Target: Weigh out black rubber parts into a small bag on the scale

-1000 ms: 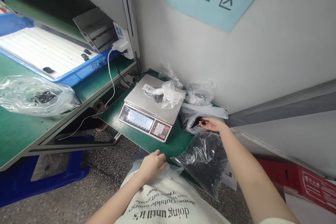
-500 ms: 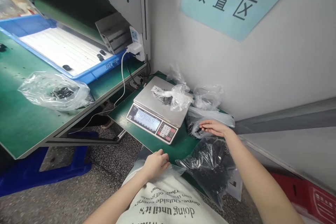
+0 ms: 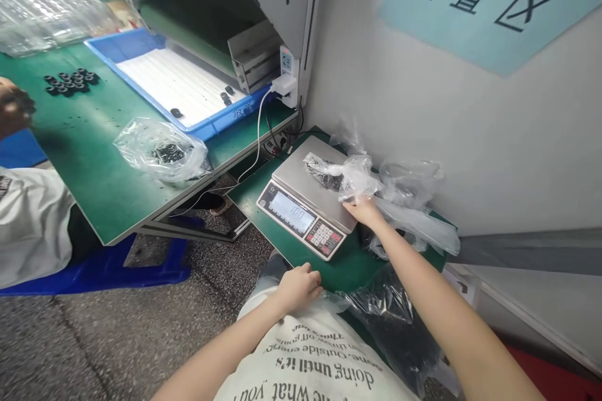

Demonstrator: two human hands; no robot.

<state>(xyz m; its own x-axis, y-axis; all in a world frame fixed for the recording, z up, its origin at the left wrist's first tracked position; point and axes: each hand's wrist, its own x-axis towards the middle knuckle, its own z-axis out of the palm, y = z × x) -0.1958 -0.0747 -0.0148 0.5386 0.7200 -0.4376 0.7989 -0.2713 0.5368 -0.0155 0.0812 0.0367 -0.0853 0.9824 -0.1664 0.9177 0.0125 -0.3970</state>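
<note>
On the low green table (image 3: 338, 266) by the wall sits a grey scale (image 3: 308, 191) with a lit screen and a small pad of buttons. A small clear bag (image 3: 350, 174) with dark bits in it lies on the flat top of the scale, at the far side. The right hand (image 3: 364, 210) reaches out to it. Its fingertips touch the near edge of the bag, and the fingers are bent down a little. I cannot tell if they pinch the bag or only touch it.

The left hand (image 3: 298, 285) rests at the near edge of the table, well apart from the scale. Its fingers are curled in, on top of some clear plastic (image 3: 329, 304) that lies over a white shirt with writing (image 3: 324, 366). I cannot tell if it grips the plastic.

Just beside the scale, by the wall, lie more clear bags (image 3: 414, 200). A big bag of black parts (image 3: 399, 326) hangs off the near side of the table, under the right arm.

To the left stands a higher green bench (image 3: 94, 156). On it lie a blue tray (image 3: 141, 50), another clear bag (image 3: 162, 150) and a heap of black rings (image 3: 70, 81). A white plug (image 3: 283, 83) sits in a socket at the end of the bench. Another person's hand (image 3: 14, 109) shows at the far left edge. A blue sign (image 3: 470, 6) hangs on the wall.
</note>
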